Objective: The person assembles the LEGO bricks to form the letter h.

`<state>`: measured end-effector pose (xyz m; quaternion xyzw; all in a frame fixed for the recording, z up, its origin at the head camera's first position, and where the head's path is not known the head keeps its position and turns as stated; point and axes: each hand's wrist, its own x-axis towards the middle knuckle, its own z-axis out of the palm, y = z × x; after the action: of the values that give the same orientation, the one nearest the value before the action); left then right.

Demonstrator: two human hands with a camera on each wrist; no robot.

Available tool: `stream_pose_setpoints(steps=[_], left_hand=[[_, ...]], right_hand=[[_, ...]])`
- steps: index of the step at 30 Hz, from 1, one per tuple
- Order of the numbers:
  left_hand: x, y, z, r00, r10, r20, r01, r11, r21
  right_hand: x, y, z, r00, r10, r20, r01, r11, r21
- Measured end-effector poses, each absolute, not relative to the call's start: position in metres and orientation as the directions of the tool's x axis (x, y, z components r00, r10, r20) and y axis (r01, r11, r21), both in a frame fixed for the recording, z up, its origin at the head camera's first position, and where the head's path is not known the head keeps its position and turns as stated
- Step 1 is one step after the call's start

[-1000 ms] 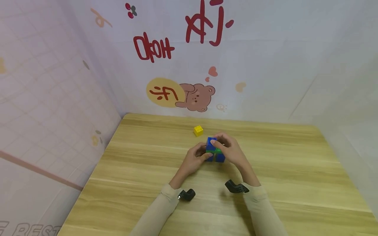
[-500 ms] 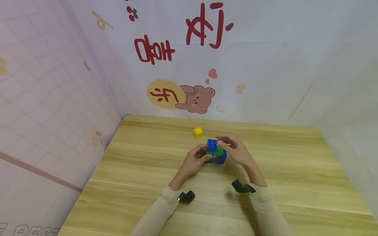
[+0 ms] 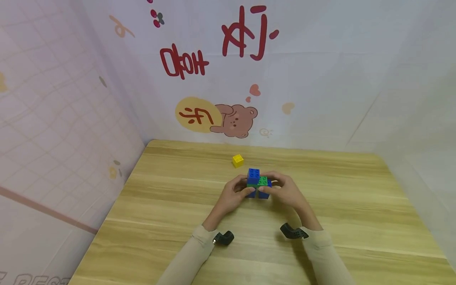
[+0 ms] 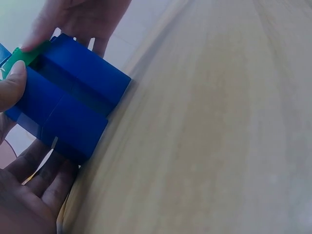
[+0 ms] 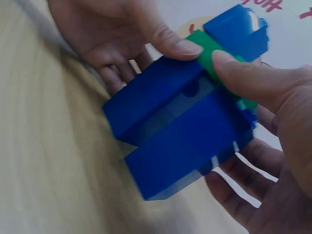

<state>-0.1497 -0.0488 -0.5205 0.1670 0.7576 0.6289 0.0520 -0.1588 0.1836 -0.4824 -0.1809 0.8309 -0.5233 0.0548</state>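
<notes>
Two upright blue block columns (image 5: 190, 141) stand side by side with a narrow gap between them. A flat green brick (image 3: 263, 181) bridges their tops, and a blue brick (image 3: 253, 175) sits on its left part. My left hand (image 3: 230, 196) grips the left column, thumb in front and fingers behind. From the other side my right hand (image 3: 286, 192) holds the right column, its thumb pressing the green brick's front in the right wrist view. The fingers behind the blocks are partly hidden. A small yellow brick (image 3: 238, 160) lies apart, behind the build.
The build rests on a wood-grain table (image 3: 171, 221). A white printed sheet (image 3: 313, 79) hangs behind the table, and another covers the left side. A black camera mount sits on each wrist.
My right thumb has come off the top blue brick. The right hand moved right, then down onto the green brick and right column. My left hand keeps its grip.
</notes>
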Motion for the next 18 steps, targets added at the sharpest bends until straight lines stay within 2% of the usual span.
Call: stream_pose_setpoints(steps=[4,11,18], left_hand=[[-0.151,-0.048,-0.521,-0.937,0.33,0.116,0.174,0.152,0.973],[-0.152,-0.054,-0.512,-0.928,0.359,0.103,0.167,0.152,0.974],[-0.158,-0.068,-0.506,-0.918,0.388,0.086,0.161,0.165,0.973]], right_hand=[[-0.157,0.183,-0.488,-0.94,-0.327,0.097,-0.236,0.419,-0.876],[-0.155,0.178,-0.497,-0.949,-0.29,0.121,-0.229,0.376,-0.898],[-0.151,0.173,-0.495,-0.955,-0.268,0.128,-0.23,0.392,-0.891]])
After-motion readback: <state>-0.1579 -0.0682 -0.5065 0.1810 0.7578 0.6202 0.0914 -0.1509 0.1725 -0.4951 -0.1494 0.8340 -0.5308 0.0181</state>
